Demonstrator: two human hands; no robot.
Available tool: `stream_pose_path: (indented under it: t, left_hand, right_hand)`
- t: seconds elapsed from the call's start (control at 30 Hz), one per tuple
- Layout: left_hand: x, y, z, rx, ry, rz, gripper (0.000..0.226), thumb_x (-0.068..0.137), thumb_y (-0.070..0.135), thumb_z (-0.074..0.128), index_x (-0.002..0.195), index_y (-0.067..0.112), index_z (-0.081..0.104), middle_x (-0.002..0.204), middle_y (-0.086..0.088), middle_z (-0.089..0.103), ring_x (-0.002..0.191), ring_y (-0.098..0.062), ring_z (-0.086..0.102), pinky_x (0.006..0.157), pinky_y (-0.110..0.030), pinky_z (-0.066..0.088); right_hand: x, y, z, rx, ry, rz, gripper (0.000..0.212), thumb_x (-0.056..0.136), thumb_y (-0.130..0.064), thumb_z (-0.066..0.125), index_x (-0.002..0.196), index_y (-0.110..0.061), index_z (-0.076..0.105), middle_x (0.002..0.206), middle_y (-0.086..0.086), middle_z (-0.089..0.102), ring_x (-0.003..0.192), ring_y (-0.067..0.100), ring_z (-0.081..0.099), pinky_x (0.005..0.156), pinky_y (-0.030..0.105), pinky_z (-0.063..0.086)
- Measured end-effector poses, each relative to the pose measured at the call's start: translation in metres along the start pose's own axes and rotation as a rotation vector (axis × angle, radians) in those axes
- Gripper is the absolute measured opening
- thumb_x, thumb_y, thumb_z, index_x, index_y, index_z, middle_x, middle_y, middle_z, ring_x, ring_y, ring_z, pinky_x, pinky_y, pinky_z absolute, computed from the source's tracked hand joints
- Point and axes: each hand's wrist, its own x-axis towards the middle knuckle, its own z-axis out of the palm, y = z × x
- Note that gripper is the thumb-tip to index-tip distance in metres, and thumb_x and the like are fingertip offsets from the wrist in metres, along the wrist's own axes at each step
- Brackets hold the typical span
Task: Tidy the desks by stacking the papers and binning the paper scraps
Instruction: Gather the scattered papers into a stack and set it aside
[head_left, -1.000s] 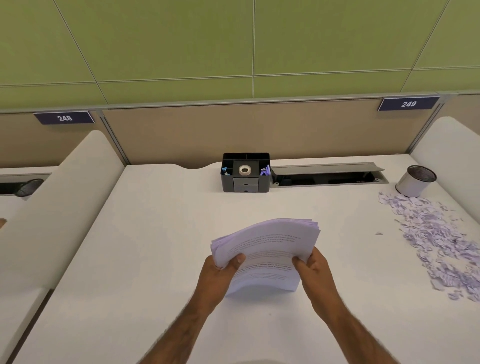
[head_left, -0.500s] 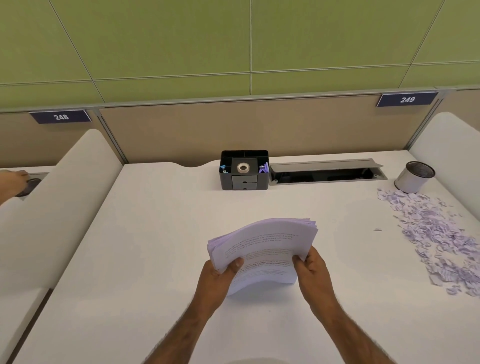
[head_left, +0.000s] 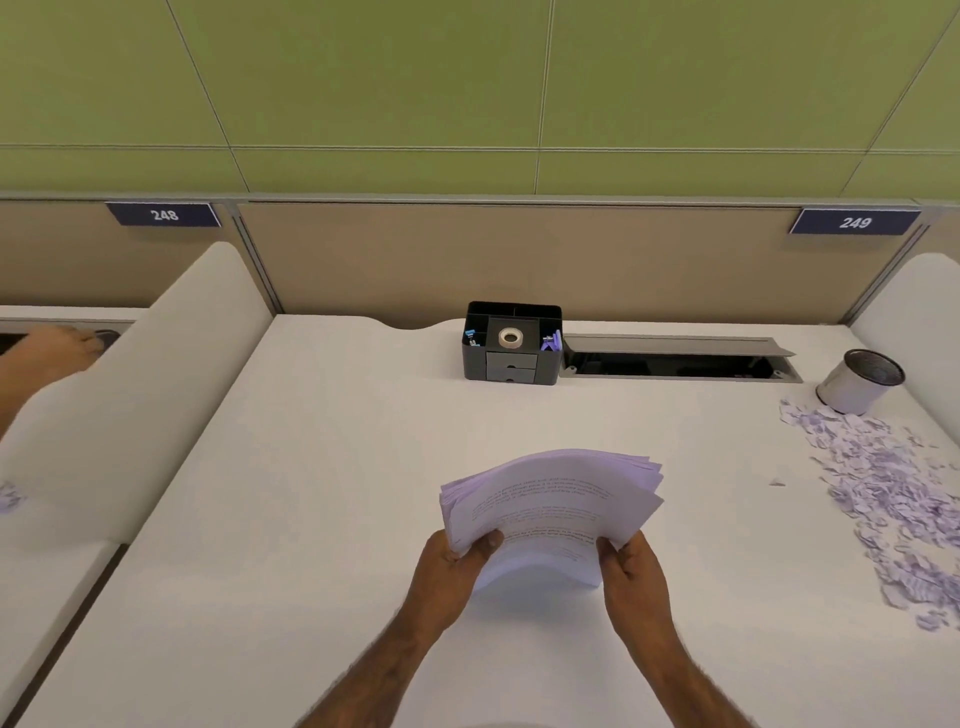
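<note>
Stack of papers (head_left: 550, 509) stands bowed and tilted away near the middle of the white desk (head_left: 322, 467) in the head view, with printed lines on its top sheet and its far edges fanned unevenly. The left hand (head_left: 452, 571) grips its near left corner, thumb on top. The right hand (head_left: 636, 577) grips the near right side the same way, so both are clamped on the stack, one at each side. From the stack, paper scraps (head_left: 893, 493) lie strewn at three o'clock along the desk's right side, and a small white bin (head_left: 860, 382) stands upright at two o'clock, just beside the far end of that heap. At twelve o'clock a black organiser (head_left: 511, 343) holds a tape roll (head_left: 510, 338) (small blue and purple items sit in its side pockets), just beside an open cable tray (head_left: 675, 358). At ten o'clock, beyond the divider (head_left: 130, 405), another person's hand (head_left: 47, 353) shows blurred.
</note>
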Motion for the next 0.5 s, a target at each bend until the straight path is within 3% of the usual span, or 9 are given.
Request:
stream_pose_path:
  t: [0.17,0.27,0.37,0.5]
  left_hand:
    - [-0.001,-0.006,-0.023,0.057,0.011,-0.05,0.011,0.096,0.028,0.069,0.103,0.034,0.071,0.096,0.015,0.077,0.095,-0.009,0.071,0.078,-0.019,0.056]
    - [0.006,-0.009,-0.049,0.047,0.092,-0.084,0.007,0.093,0.028,0.074,0.095,0.023,0.077,0.09,0.009,0.08,0.088,-0.01,0.074,0.078,-0.022,0.055]
    - [0.018,-0.01,-0.077,0.04,0.107,-0.139,0.007,0.093,0.02,0.072,0.096,0.017,0.078,0.089,0.006,0.08,0.085,-0.012,0.076,0.072,-0.021,0.055]
    - [0.042,-0.007,-0.13,0.053,0.094,-0.201,0.007,0.09,0.021,0.075,0.096,0.022,0.078,0.089,0.009,0.08,0.086,-0.009,0.076,0.07,-0.016,0.053]
  right_hand:
    - [0.0,-0.002,0.013,-0.03,-0.019,0.015,0.037,0.099,0.0,0.049,0.11,-0.03,0.067,0.102,-0.026,0.071,0.097,-0.008,0.063,0.08,0.015,0.048]
    - [-0.002,-0.008,0.034,-0.05,-0.077,0.022,0.038,0.096,0.001,0.058,0.101,-0.035,0.068,0.096,-0.033,0.071,0.092,-0.009,0.066,0.074,0.009,0.05]
    - [0.004,-0.014,0.055,-0.069,-0.15,0.084,0.042,0.092,0.001,0.062,0.091,-0.04,0.07,0.091,-0.025,0.075,0.087,0.0,0.071,0.075,0.017,0.055]
    - [0.021,-0.031,0.095,-0.142,-0.248,0.128,0.036,0.087,-0.005,0.069,0.084,-0.041,0.073,0.085,-0.021,0.076,0.081,0.002,0.072,0.076,0.022,0.055]
